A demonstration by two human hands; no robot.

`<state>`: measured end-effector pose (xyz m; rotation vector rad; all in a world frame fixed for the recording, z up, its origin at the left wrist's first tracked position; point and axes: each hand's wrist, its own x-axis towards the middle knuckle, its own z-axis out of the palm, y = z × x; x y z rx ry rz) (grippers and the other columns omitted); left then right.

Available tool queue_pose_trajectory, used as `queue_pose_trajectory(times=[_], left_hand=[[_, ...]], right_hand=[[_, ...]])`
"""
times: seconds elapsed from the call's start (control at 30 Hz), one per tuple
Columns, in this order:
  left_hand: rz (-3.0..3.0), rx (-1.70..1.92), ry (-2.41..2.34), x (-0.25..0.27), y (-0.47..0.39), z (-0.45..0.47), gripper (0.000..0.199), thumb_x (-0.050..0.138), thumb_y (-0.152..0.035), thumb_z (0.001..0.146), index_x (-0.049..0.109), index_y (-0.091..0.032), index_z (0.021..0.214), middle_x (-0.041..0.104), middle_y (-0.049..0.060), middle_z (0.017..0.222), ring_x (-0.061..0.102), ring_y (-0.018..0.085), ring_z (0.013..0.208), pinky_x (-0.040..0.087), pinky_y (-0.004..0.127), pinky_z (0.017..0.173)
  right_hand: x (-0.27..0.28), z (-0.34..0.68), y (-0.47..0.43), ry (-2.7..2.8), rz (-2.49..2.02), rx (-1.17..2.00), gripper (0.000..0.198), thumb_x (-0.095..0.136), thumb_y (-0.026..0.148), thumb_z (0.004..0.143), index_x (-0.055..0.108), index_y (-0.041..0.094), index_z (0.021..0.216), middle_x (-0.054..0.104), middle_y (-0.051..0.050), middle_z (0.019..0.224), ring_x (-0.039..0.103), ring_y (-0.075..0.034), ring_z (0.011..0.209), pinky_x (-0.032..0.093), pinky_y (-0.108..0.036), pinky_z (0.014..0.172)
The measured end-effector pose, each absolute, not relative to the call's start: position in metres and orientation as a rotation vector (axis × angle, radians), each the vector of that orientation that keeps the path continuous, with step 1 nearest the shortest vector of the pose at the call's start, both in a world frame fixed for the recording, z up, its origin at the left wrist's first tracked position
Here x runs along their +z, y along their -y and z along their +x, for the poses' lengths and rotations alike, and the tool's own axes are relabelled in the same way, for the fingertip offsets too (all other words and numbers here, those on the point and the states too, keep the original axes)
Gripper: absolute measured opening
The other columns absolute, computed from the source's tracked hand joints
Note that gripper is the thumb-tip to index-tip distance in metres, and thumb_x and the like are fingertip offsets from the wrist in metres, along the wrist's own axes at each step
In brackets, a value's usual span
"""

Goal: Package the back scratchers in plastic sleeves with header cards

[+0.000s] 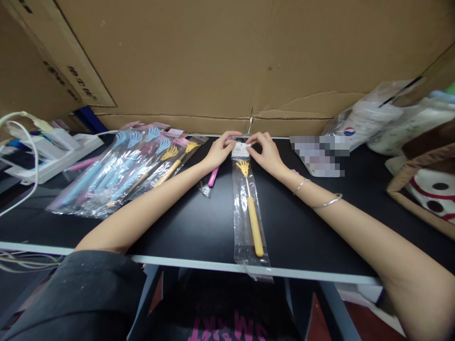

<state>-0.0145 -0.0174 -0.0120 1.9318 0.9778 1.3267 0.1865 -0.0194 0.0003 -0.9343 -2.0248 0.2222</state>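
Note:
A yellow back scratcher (254,213) lies in a clear plastic bag (240,227), its hand-shaped head toward the back and its handle toward me. Across the bag's far end sits a small white card (241,150). My left hand (221,150) pinches the card's left side, and my right hand (266,152) has thumb and fingers closed at its right side. Partly under my left hand lies a pink handle (213,177) with clear wrapping. Left of my forearm, several bagged back scratchers (128,163) with blue and yellow heads are piled together.
At the left stands a white power strip (64,156) with plugs and cables. Cardboard (227,61) walls the back of the black table (199,232). To the right are a bagged drink cup (369,121), a partly blurred package (320,156) and a brown-edged bag (419,175).

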Motion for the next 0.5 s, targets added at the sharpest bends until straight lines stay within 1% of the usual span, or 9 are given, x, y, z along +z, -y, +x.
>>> queue_pose_trajectory(times=[0.2, 0.5], left_hand=[[1.922, 1.317, -0.953, -0.0138, 0.0149, -0.0157, 0.032, 0.05, -0.025, 0.093, 0.056, -0.02, 0.124, 0.072, 0.006, 0.116, 0.069, 0.018, 0.102, 0.05, 0.035, 0.101], [1.936, 1.321, -0.96, -0.0128, 0.0168, -0.0149, 0.031, 0.05, -0.025, 0.093, 0.06, -0.019, 0.121, 0.074, 0.006, 0.112, 0.07, 0.019, 0.102, 0.052, 0.036, 0.1]], right_hand=[[0.0015, 0.1861, 0.0202, 2.072, -0.918, 0.221, 0.015, 0.062, 0.024, 0.084, 0.06, 0.026, 0.098, 0.067, -0.004, 0.095, 0.06, -0.028, 0.1, 0.049, -0.051, 0.096], [-0.0008, 0.1865, 0.0185, 2.09, -0.916, 0.219, 0.012, 0.064, 0.024, 0.084, 0.059, 0.026, 0.095, 0.067, -0.004, 0.092, 0.059, -0.028, 0.098, 0.05, -0.05, 0.092]])
